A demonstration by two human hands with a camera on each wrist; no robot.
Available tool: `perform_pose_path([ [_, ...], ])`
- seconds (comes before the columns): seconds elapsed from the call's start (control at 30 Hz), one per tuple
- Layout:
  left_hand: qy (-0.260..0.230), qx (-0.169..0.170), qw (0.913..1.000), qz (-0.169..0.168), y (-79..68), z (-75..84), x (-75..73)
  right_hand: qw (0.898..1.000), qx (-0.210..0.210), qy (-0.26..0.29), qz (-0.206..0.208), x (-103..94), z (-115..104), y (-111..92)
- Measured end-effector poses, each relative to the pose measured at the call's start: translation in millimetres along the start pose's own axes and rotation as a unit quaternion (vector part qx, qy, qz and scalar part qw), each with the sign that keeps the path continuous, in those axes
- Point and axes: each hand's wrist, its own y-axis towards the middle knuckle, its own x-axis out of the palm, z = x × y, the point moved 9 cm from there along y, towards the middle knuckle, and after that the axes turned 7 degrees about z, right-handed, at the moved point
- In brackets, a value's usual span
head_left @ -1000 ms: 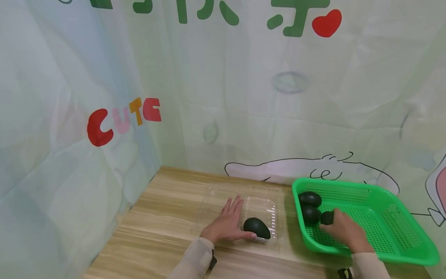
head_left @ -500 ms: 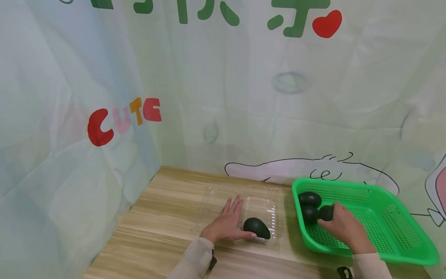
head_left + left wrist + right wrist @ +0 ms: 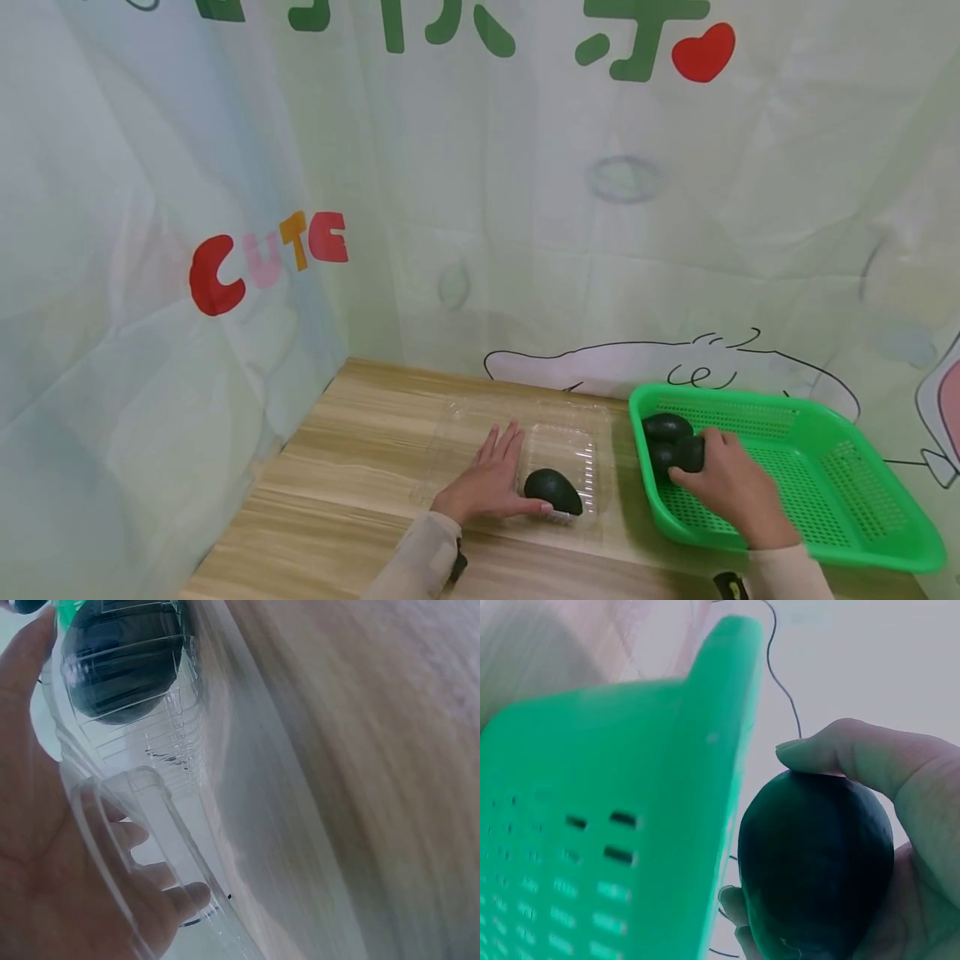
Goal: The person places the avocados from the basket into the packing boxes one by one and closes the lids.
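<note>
A dark avocado (image 3: 817,862) sits in the right hand (image 3: 731,492), thumb on one side and fingers curled round the other, over the left end of the green plastic basket (image 3: 802,492). Within that end of the basket lie two more avocados (image 3: 667,427). Left of the basket, the left hand (image 3: 487,483) rests on a clear plastic container (image 3: 562,438), fingers extended and spread, thumb stretched just beside a single avocado (image 3: 552,490) inside. Wood-grain tabletop (image 3: 352,454) extends farther left of the basket.

Green basket (image 3: 570,769), one: wall was slotted, rim solid. Dark avocado (image 3: 814,862), one: sat just beside the basket's rim, gripped by right hand (image 3: 926,799). Pale backdrop (image 3: 870,660), black-lined: stood behind the basket.
</note>
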Motion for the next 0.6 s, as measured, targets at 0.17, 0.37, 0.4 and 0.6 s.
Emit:
perform_pose_path([
  [0.17, -0.002, -0.001, 1.0, 0.002, -0.1, -0.5, -0.2, 1.0, -0.014, 0.0, 0.012, 1.0, -12, -1],
  [0.37, -0.003, 0.001, 1.0, 0.003, -0.1, -0.7, -1.2, 1.0, -0.024, 0.001, 0.011, 7.4, -25, 0],
  [0.4, -0.002, 0.001, 1.0, 0.004, 0.0, -0.7, -1.2, 1.0, -0.025, 0.0, 0.011, 8.8, -27, 0],
  [0.6, 0.001, 0.003, 1.0, 0.005, 0.1, 0.1, -0.4, 0.999, -0.036, 0.008, 0.023, 14.6, -38, 0],
])
